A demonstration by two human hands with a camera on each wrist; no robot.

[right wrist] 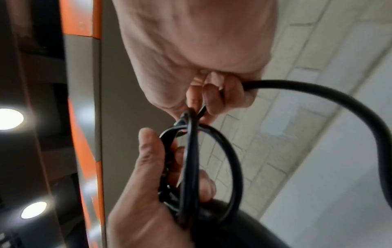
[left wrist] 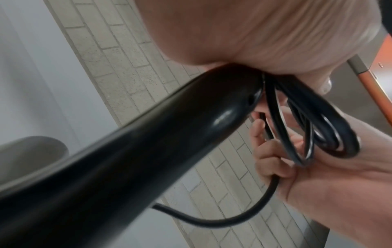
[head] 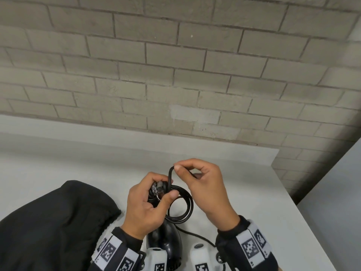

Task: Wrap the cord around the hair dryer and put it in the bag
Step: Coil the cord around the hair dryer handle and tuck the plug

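Observation:
A glossy black hair dryer (head: 166, 239) lies near the table's front edge, its handle (left wrist: 148, 137) running up into my left hand (head: 150, 200). That hand grips the handle end together with coiled loops of the black cord (head: 183, 204) and the plug. My right hand (head: 197, 177) pinches a bend of the cord (head: 172, 171) between thumb and forefinger just above the coil. In the right wrist view the cord (right wrist: 318, 90) leaves the right fingers and arcs away to the right. A black fabric bag (head: 52, 223) lies at the left of the table.
The white table (head: 254, 202) ends at a grey brick wall (head: 175, 75) behind and has an edge on the right. White wrist-camera housings (head: 199, 257) sit at the bottom of the head view. An orange-edged structure (right wrist: 82, 100) shows in the wrist views.

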